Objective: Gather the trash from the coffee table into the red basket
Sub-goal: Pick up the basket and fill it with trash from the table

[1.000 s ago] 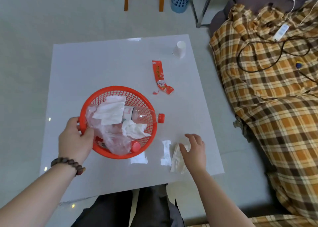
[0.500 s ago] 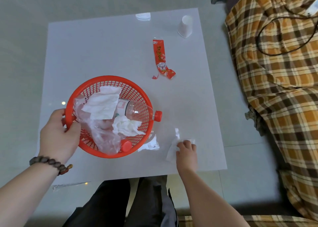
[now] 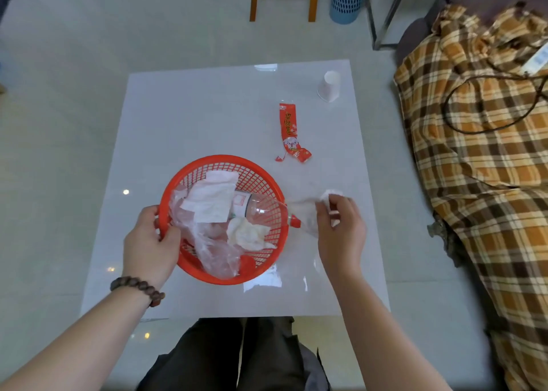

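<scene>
**Tissue going into the basket**

Tissue (image 3: 331, 198) is bunched in my right hand (image 3: 341, 230), fingers curled shut around it, only a white wad showing above my knuckles. That hand hangs just beside the basket's right edge, close to the red cap of the bottle (image 3: 261, 211) that pokes out over the rim. My left hand (image 3: 149, 242) is clamped on the near left rim of the red basket (image 3: 225, 160), thumb inside, fingers outside, and the basket looks tipped up toward me on that side.

To do this well, I judge I should carry the wad across the rim and over the middle before I let go, clear of the bottle neck, so it lands among the paper and the plastic bag (image 3: 207, 242) rather than bouncing off. Keeping the basket steady, not tipped further, should stop the bottle sliding out.

Left on the table (image 3: 192, 108): a red wrapper (image 3: 290, 132) and a paper cup (image 3: 328, 86) on the far right side.
</scene>
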Available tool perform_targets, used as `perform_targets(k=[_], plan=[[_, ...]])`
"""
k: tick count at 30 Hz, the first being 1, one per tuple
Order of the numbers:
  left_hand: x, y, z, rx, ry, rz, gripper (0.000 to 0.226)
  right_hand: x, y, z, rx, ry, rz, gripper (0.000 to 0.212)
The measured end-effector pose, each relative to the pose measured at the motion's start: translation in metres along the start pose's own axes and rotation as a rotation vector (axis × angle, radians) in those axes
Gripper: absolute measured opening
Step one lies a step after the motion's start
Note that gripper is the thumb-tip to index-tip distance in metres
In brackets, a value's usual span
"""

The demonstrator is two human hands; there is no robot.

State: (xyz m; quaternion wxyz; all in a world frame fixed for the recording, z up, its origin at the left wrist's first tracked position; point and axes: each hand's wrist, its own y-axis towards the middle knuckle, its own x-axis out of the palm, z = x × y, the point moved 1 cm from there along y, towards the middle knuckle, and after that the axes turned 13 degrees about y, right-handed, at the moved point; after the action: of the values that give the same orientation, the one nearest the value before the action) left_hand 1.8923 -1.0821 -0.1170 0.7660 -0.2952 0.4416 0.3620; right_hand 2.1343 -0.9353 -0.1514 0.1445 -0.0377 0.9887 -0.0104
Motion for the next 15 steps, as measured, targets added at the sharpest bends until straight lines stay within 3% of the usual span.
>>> perform_targets(k=[3, 6, 11, 15], plan=[[-0.005, -0.011, 0.012, 0.056, -0.056, -0.019, 0.019, 0.016, 0.001, -0.058, -0.206, 0.058, -0.094, 0.005], [-0.009, -0.020, 0.020, 0.085, -0.090, -0.045, 0.019, 0.040, -0.011, -0.089, -0.351, -0.028, -0.317, 0.013], [-0.019, -0.032, 0.026, 0.154, -0.134, -0.095, 0.014, 0.072, -0.039, -0.085, -0.332, -0.531, -0.722, 0.041], [-0.030, -0.043, 0.020, 0.193, -0.185, -0.118, 0.018, 0.075, -0.061, -0.084, -0.330, -0.665, -0.773, 0.045]])
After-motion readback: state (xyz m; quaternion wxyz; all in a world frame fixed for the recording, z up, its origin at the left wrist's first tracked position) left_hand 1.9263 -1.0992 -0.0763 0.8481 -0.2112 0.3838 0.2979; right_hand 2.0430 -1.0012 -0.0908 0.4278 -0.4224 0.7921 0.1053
